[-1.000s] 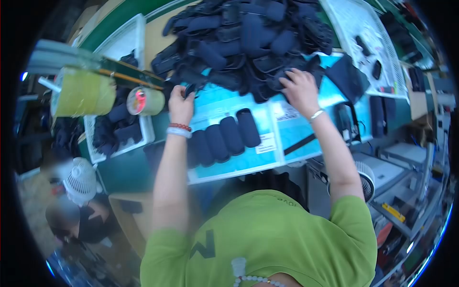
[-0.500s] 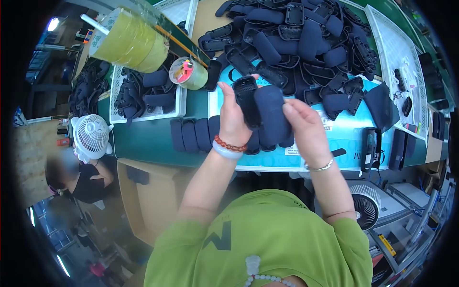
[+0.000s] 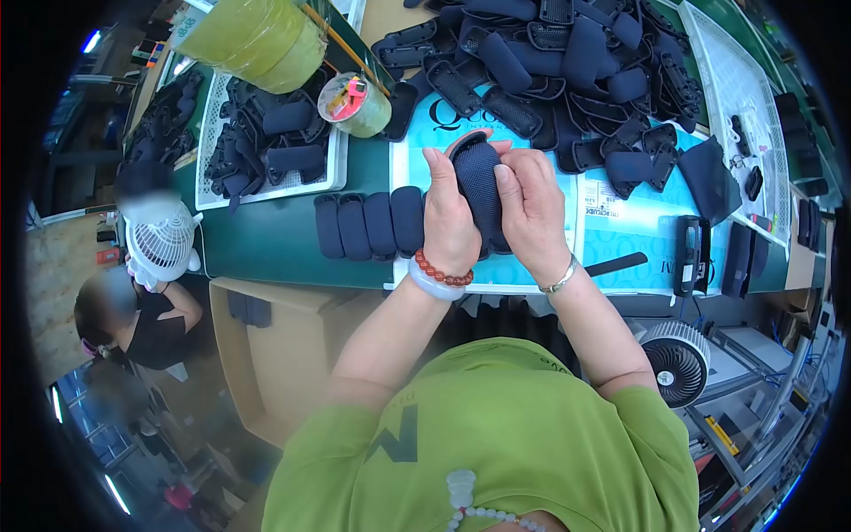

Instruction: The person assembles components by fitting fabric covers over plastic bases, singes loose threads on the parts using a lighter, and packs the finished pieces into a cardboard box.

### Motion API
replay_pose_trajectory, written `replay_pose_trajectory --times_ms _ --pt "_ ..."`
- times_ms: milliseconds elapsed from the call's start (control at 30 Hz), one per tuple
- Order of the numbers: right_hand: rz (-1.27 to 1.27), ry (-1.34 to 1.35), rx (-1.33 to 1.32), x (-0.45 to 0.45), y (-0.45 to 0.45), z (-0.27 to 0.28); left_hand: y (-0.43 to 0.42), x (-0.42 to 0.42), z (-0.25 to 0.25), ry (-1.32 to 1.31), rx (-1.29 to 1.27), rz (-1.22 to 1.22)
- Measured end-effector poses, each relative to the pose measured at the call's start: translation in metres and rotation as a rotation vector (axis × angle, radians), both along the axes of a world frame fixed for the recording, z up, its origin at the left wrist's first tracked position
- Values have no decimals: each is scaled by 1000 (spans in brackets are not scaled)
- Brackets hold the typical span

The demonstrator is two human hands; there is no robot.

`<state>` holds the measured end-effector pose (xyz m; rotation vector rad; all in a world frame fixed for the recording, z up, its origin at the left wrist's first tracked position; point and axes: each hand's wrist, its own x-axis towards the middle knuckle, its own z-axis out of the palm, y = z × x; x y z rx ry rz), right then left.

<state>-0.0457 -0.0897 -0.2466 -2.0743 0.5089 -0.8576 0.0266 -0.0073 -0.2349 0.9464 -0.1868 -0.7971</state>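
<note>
Between both hands is a dark, curved pad (image 3: 481,182) with a mesh-textured surface facing me. My left hand (image 3: 450,217) is closed around its left side, thumb up along the edge. My right hand (image 3: 536,204) grips the right side, with its thumb pressed on the mesh. The palms hide part of the pad, and whether a second piece lies behind it I cannot tell. Just left of my left hand, several navy pads (image 3: 378,226) stand in a row on the green table. Beyond the hands lies a large heap of similar dark pads and shells (image 3: 510,66).
A white basket (image 3: 335,168) of pads, a cup (image 3: 365,120) and a yellowish roll (image 3: 266,49) stand at left. Right are a black strip (image 3: 618,264), a black device (image 3: 687,257) and a white tray (image 3: 773,217). A cardboard box (image 3: 288,355) sits below; another person (image 3: 164,328) is beyond.
My hands have come together around the pad; a smooth navy piece beside a black shell was visible before, and now the mesh surface shows. The view has shifted slightly.
</note>
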Motion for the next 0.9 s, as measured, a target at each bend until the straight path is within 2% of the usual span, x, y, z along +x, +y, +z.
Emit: replay_pose_trajectory --times_ms 67,100,133,200,267,300,333,367,400,467,533,567,600,667,733,800,833,900 --pt "-20 32 219 -3 8 0 -4 -4 3 38 33 15" --pt "-15 74 293 -6 11 -1 -1 -2 -8 -172 138 -34" --pt "-6 118 367 -10 11 -3 0 -4 -6 -187 176 -43" --pt "3 86 325 -15 8 -9 14 -9 -24 -266 272 -117" --pt "-11 148 341 -30 6 -13 26 -27 -23 -387 625 -234" --pt "40 155 367 -40 8 -11 31 -41 -28 -424 491 -141" --pt "56 285 384 -55 12 -12 39 -54 -37 -455 351 -57" --pt "111 285 484 -71 17 -17 47 -61 -43 -326 362 -134" --pt "144 297 575 -88 19 -26 54 -66 -49 -381 438 -186" --pt "223 291 910 -120 21 -26 60 -72 -54 -22 317 -333" --pt "224 276 1105 -141 17 -31 60 -82 -57 -39 306 -438" --pt "184 278 1118 -145 13 -24 55 -85 -59 -319 374 -469" --pt "91 421 949 -155 4 -25 49 -84 -63 -608 441 -479" --pt "-79 393 974 -157 -21 -24 41 -73 -68 -1203 598 -446" --pt "-175 304 807 -162 -50 -58 19 -61 -66 -1434 504 -363" --pt "-255 405 717 -156 -69 -70 -2 -49 -68 -1643 554 -516" --pt "-251 380 702 -151 -76 -83 -5 -44 -79 -1750 549 -469" --pt "-192 377 703 -141 -79 -100 -8 -31 -96 -1847 605 -576"
